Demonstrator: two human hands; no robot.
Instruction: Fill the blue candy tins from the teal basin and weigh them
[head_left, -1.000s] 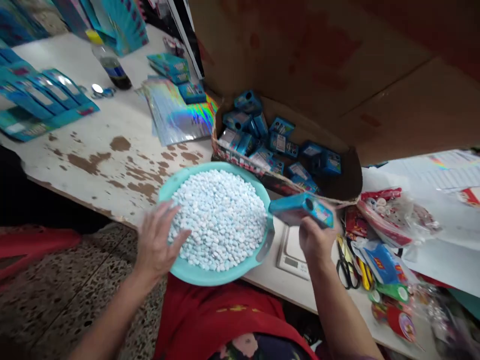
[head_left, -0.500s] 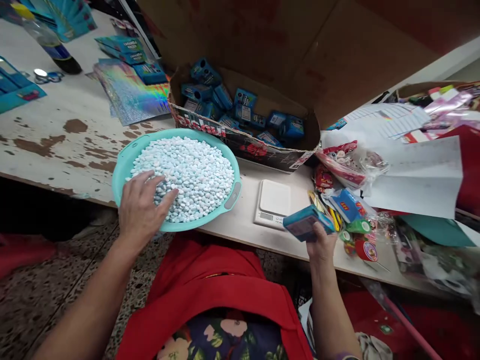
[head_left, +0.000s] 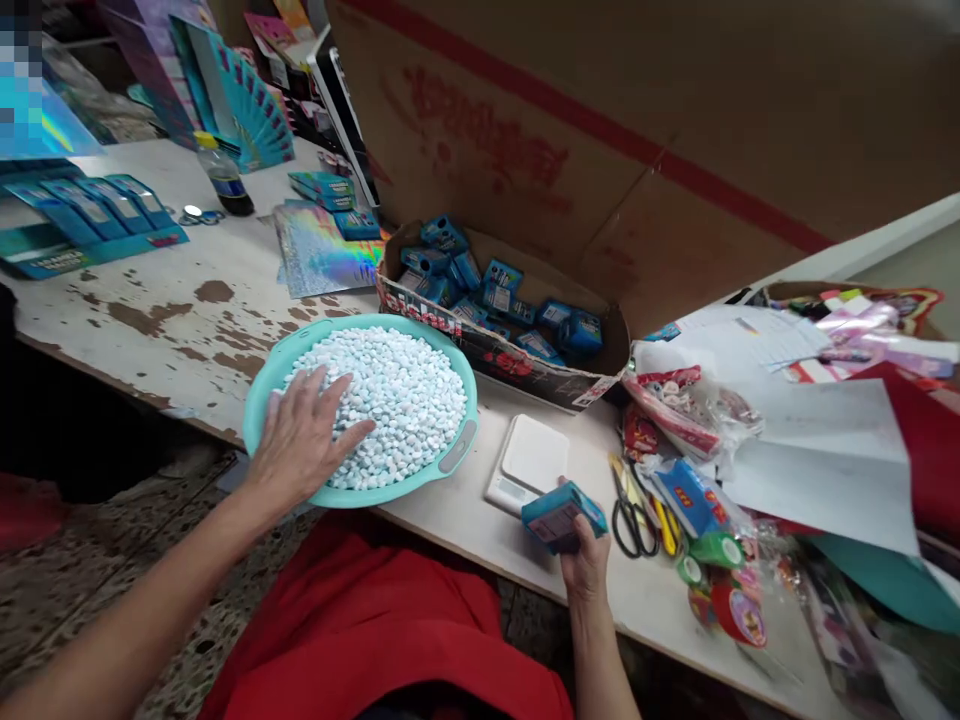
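We see our left hand (head_left: 304, 440) lying flat, fingers spread wide, on a heap of small white candies (head_left: 390, 395) in a teal bowl (head_left: 262, 385) at the tabletop (head_left: 172, 300) edge. At four o'clock from the bowl, our right hand (head_left: 581, 545) has its grip closed around a small blue box (head_left: 562, 515), just beside a white scale (head_left: 529, 460).

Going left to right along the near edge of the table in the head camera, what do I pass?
Left hand on the pellets in the teal basin → white scale → right hand holding a small blue box → scissors → tape rolls.
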